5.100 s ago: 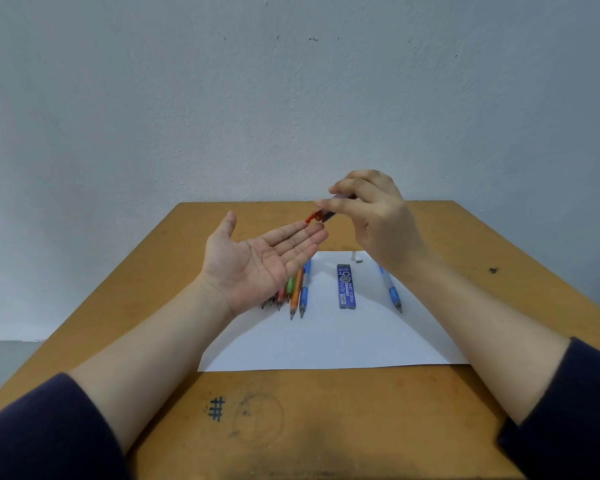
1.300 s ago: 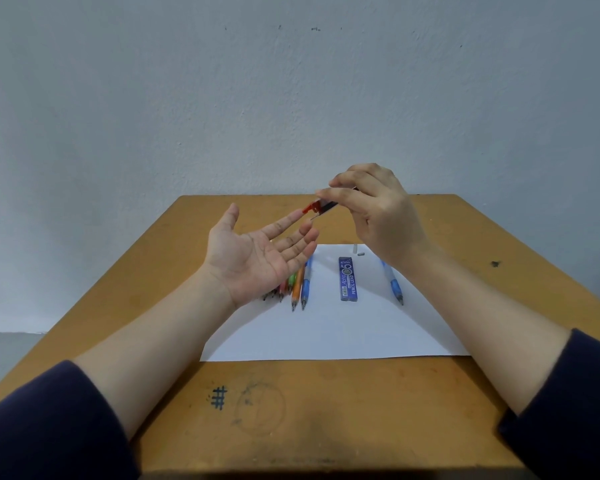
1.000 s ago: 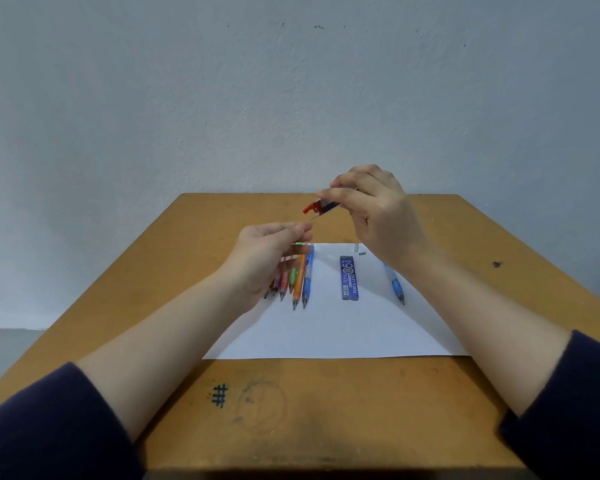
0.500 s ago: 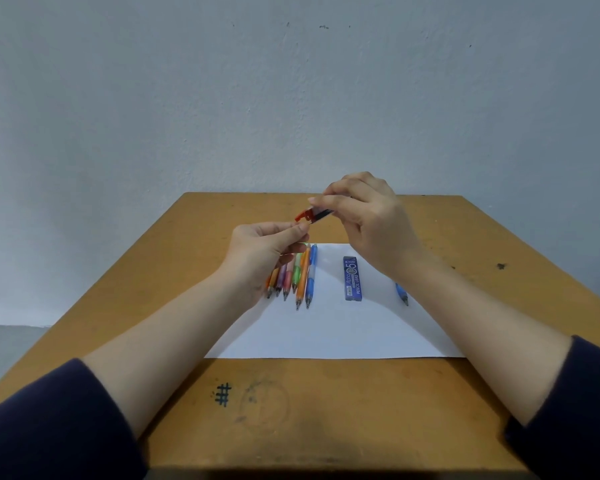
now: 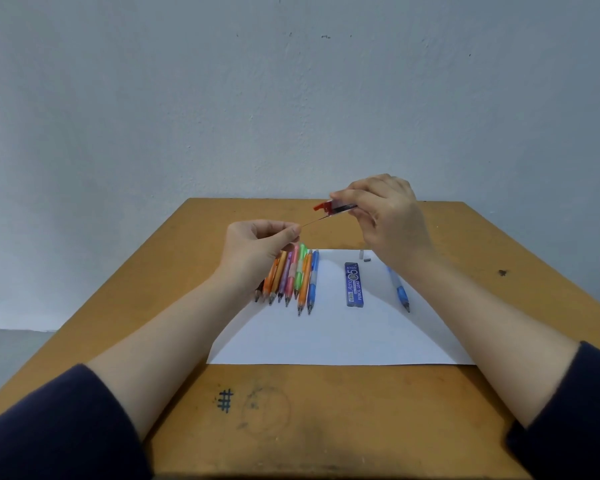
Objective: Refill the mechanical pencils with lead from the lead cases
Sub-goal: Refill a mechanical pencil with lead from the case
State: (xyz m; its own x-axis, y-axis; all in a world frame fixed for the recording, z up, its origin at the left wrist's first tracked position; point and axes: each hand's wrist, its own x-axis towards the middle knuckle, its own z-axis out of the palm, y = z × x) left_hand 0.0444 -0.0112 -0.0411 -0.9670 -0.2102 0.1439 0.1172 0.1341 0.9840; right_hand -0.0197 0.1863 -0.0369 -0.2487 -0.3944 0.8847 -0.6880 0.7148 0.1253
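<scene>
1. The left hand's [image 5: 257, 244] fingertips [image 5: 293, 232] are pressed together in a pinch on the near end of a thin lead [image 5: 314, 221]. A second ago this hand lay palm up with its fingers spread under the case. Waiting to catch a lead has turned into pulling one out.
2. The right hand's [image 5: 385, 216] fingers [image 5: 347, 195] curl round the red-capped lead case [image 5: 340, 207]. They hold it much where it was, cap flipped open and mouth aimed toward 8 o'clock.
3. The lead runs from that mouth toward 8 o'clock into the left pinch. Whether its far end has cleared the case I cannot tell.
4. For the task, one lead is nearly free and next needs an open pencil barrel. The likely one is the lone blue pencil [image 5: 397, 289], on the paper [image 5: 343, 337] at 6 o'clock of the right hand. Two small loose pieces [image 5: 364, 256] lie near its top end, probably its cap and eraser.
5. At 6 o'clock of the left hand, partly under it, a row of coloured pencils [image 5: 291, 275] lies side by side, tips toward the person and untouched. A blue lead case [image 5: 354, 284] lies flat between the row and the blue pencil.
6. The lead looks brittle, so any sideways bend between the two hands could snap it. A straight pull along its length seems safest.
7. Everything sits on the wooden table [image 5: 326, 427].
</scene>
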